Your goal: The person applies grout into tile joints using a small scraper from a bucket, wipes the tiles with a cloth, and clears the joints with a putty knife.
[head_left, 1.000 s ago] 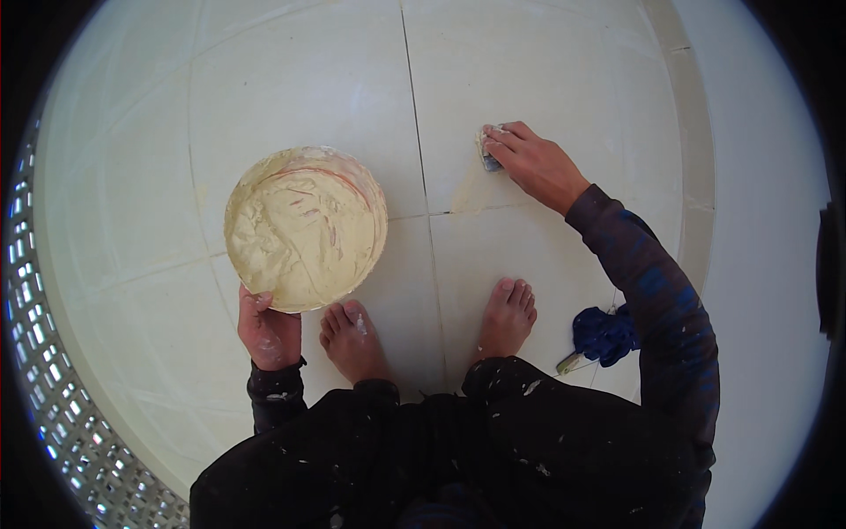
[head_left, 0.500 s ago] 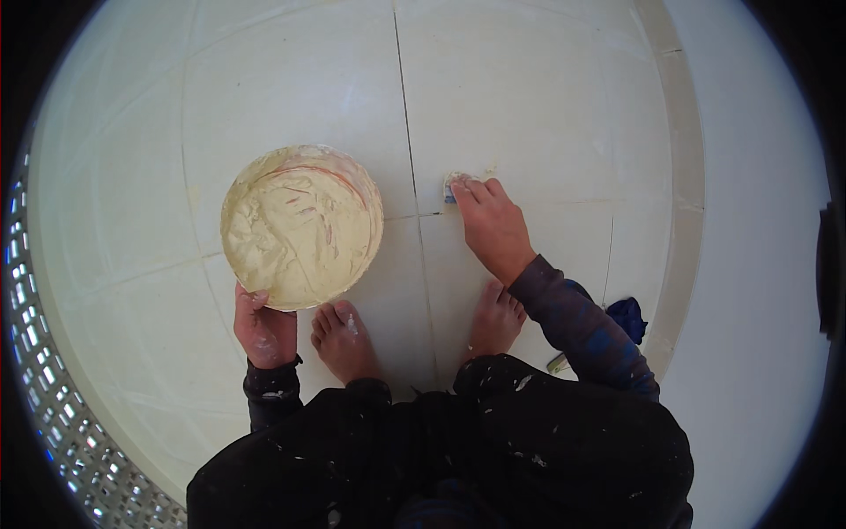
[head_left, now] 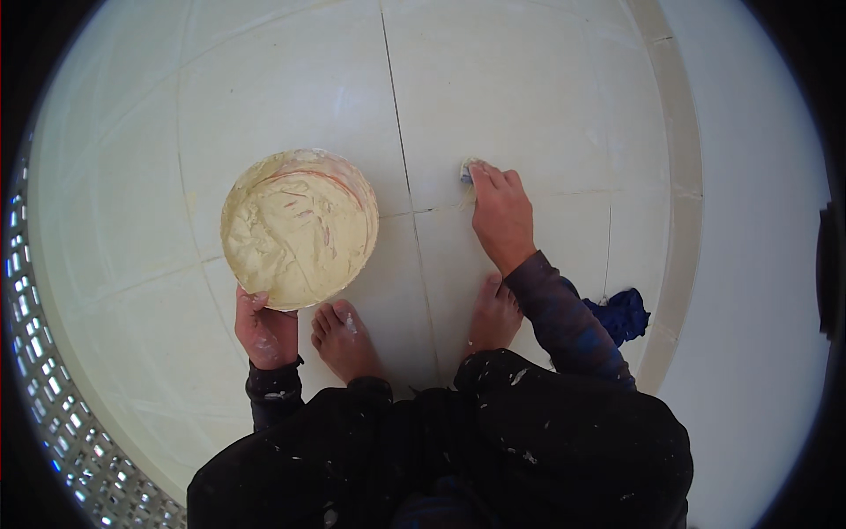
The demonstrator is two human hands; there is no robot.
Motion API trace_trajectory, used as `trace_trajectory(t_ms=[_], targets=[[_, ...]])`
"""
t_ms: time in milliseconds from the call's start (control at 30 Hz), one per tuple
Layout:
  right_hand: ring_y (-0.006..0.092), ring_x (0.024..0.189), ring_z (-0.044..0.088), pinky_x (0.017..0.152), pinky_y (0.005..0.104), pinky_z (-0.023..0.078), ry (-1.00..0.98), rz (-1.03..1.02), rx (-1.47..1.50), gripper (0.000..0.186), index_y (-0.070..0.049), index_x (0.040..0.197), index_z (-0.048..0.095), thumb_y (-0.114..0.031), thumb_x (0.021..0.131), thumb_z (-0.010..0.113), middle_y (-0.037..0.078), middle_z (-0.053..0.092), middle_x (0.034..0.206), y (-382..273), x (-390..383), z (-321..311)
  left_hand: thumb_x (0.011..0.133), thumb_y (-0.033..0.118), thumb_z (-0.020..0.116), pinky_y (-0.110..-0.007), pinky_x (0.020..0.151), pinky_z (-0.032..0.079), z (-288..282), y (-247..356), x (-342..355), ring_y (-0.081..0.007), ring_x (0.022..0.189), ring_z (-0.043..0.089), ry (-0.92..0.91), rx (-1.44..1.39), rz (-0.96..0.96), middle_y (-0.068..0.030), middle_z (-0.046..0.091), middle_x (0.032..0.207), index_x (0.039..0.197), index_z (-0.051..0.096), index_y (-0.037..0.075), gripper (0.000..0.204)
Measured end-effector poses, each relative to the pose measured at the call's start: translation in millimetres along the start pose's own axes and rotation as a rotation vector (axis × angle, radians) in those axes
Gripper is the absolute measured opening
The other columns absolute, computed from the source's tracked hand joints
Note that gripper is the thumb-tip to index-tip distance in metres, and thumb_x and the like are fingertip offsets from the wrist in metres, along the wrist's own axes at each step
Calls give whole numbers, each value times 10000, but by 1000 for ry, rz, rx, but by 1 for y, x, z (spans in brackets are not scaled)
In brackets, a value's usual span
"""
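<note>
A round tub of cream-coloured paste (head_left: 300, 231) is held at its near-left rim by my left hand (head_left: 266, 331), thumb over the edge and fingers beneath. Reddish streaks run through the paste. To the right of the tub, my right hand (head_left: 505, 210) pinches a small putty scraper (head_left: 468, 170) with some paste on it; most of the tool is hidden by the fingers. The scraper is at the tiled floor (head_left: 520, 97), close to a grout joint (head_left: 564, 193); whether its edge touches the tile I cannot tell.
My bare feet (head_left: 348, 342) stand on the tiles below the tub and right hand. A crumpled dark blue cloth (head_left: 622, 316) lies right of my right forearm. Beyond it run a beige skirting strip (head_left: 686, 159) and a pale wall (head_left: 749, 220). A perforated lattice (head_left: 62, 414) borders the left.
My right hand with the scraper has moved slightly up and to the right along the joint. The paste lump beside it no longer shows. My left hand and tub stay nearly in place.
</note>
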State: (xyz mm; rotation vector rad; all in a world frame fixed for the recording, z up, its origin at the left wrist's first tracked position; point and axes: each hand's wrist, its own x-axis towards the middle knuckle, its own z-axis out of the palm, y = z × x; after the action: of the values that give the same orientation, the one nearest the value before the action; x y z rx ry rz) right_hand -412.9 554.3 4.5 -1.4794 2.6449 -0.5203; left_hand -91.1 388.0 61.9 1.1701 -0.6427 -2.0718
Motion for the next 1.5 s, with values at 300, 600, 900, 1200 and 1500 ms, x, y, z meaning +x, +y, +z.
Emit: trace_trajectory(t_ms=[300,600,900,1200,1500], targets=[[359,1018,699,896,396,561,-19,290,624,299,41,1242,663,-48,959,621,202,722,1135,-30,-61,-23,906,174,528,-541,1083,509,-6,1,4,-338,1365,557,-54,43,-35,-147,546,1485,1439,491,45,550],[332,972,633,814,420,577,118,216,-81,330,17,1239,651,-25,915,609,147,668,1114,2,-35,-21,909,189,527,-526,1022,554,-6,0,3,-352,1323,596,-14,50,-25,-162,569,1466,1440,498,34,554],[452,930,656,822,488,536,65,284,700,268,43,1140,668,-76,901,640,247,682,1020,-46,-50,-7,918,185,525,-543,1018,557,-10,-3,9,-354,1319,604,-66,14,-4,-168,569,1473,1423,516,22,531],[402,924,673,809,477,542,-22,563,26,295,25,1207,666,-50,924,625,192,677,1002,81,-77,-54,918,198,529,-541,994,572,20,6,-9,-362,1297,618,50,128,8,-165,588,1449,1422,520,24,534],[376,909,701,813,413,565,-326,271,737,293,37,1207,673,-66,935,641,207,731,1021,-57,-38,-9,910,196,539,-528,989,579,32,7,-14,-353,1301,613,62,131,9,-164,569,1460,1445,493,36,560]])
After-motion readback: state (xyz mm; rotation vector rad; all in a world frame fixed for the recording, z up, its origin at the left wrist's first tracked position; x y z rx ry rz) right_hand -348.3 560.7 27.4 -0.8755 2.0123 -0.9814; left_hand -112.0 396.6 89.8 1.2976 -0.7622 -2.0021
